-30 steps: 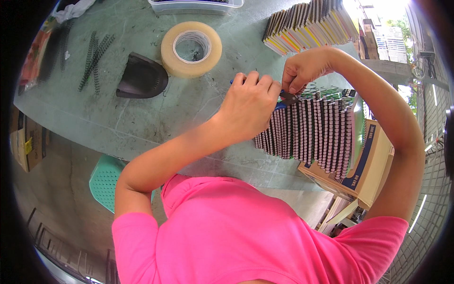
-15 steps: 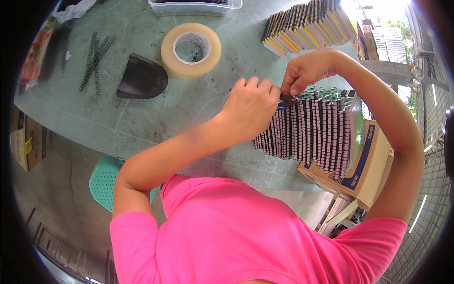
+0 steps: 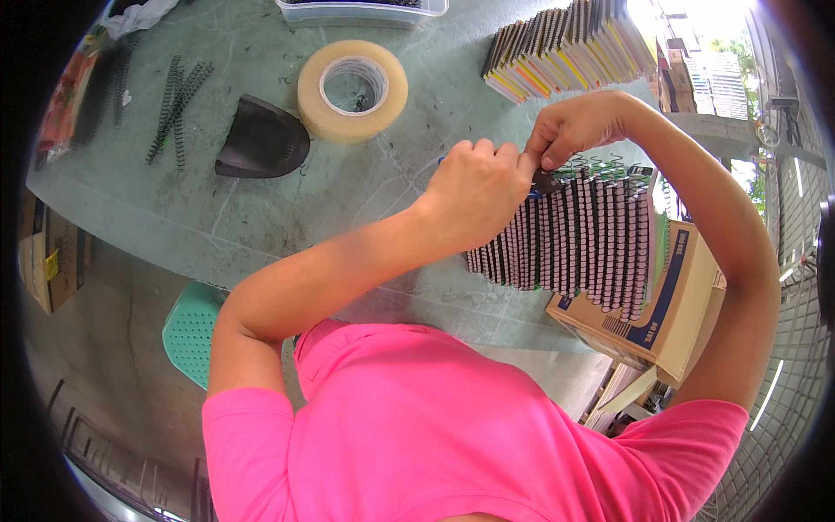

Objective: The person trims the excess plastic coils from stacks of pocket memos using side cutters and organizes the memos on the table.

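A row of spiral-bound notebooks (image 3: 574,239) stands on the table, packed together with their dark coils facing me. Loose coil ends (image 3: 604,163) stick out along the far end of the row. My left hand (image 3: 480,193) is closed around a blue-handled tool with a dark head (image 3: 545,184), which looks like pliers; most of it is hidden by the fingers. The tool's head lies at the far left corner of the notebooks. Right beside it, my right hand (image 3: 570,132) is pinched closed, bent down from above; what its fingertips hold is hidden.
Another stack of spiral notebooks (image 3: 565,52) stands at the far right. A tape roll (image 3: 393,94), a black curved piece (image 3: 261,139), loose black coils (image 3: 177,109) and a clear plastic bin (image 3: 361,12) lie leftward. A cardboard box (image 3: 674,304) sits beyond the table edge, a green stool (image 3: 187,335) below.
Both hands have shifted slightly to the right along the far end of the notebooks, the tool moving with the left hand. The right-end notebooks have moved a little.
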The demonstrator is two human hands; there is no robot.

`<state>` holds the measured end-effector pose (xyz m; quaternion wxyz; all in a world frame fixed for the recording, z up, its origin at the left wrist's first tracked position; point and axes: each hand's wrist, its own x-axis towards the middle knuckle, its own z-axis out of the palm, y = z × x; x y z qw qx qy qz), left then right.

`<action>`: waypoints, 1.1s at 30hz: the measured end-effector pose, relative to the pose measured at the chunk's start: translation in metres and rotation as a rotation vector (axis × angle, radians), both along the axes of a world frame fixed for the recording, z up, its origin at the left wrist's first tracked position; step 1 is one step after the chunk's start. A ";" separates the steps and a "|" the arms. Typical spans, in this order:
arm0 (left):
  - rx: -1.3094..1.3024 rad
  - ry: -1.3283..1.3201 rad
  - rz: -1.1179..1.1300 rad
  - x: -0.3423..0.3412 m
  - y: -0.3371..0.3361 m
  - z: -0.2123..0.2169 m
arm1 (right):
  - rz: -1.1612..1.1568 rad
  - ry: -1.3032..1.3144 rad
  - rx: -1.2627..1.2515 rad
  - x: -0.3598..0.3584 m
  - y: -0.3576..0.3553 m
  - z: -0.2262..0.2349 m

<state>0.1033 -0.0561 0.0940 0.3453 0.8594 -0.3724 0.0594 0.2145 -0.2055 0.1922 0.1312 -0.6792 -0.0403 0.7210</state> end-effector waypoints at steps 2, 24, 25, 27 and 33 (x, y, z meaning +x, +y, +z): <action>-0.076 0.039 0.008 -0.002 0.003 -0.003 | -0.071 0.009 0.020 -0.001 -0.003 -0.003; -0.174 0.124 0.015 0.003 0.000 -0.004 | -0.115 0.050 0.065 -0.001 -0.003 -0.004; -0.170 0.082 0.044 0.000 0.003 -0.002 | -0.113 0.046 0.062 -0.002 -0.002 -0.003; -0.162 0.000 0.105 -0.004 0.007 0.005 | -0.109 0.037 0.057 -0.003 0.000 -0.001; -0.134 -0.103 0.132 -0.008 0.004 0.010 | -0.136 0.043 0.041 -0.001 -0.003 0.000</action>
